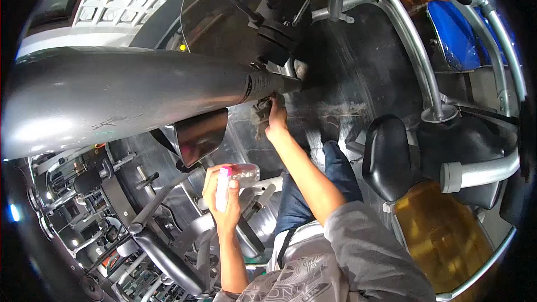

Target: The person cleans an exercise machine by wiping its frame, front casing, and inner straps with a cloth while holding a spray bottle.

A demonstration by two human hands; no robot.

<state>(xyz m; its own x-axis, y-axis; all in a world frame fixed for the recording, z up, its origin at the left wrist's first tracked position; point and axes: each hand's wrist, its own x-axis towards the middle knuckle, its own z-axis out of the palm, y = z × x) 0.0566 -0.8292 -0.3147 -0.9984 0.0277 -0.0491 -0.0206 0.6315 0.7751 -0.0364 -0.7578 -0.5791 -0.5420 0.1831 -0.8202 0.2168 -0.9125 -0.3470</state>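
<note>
My left hand [214, 190] is wrapped round a clear spray bottle [249, 173] with a pink and white spray head, held tilted in front of my body. My right hand [277, 116] reaches forward, fingers closed on a crumpled grey-brown cloth [260, 115]. The cloth is at the lower side of a thick grey metal tube [140, 86], near its narrower end with printed text. Whether it touches the tube there I cannot tell for sure. Below the tube sticks out a dark glossy panel [202, 137], between the tube and my left hand.
Black padded seats [386, 156] and curved silver bars [411, 45] stand on the right. Further gym machines [84, 207] fill the lower left. A black weight block [277, 33] with rods is at the top. A blue pad [456, 33] lies at upper right.
</note>
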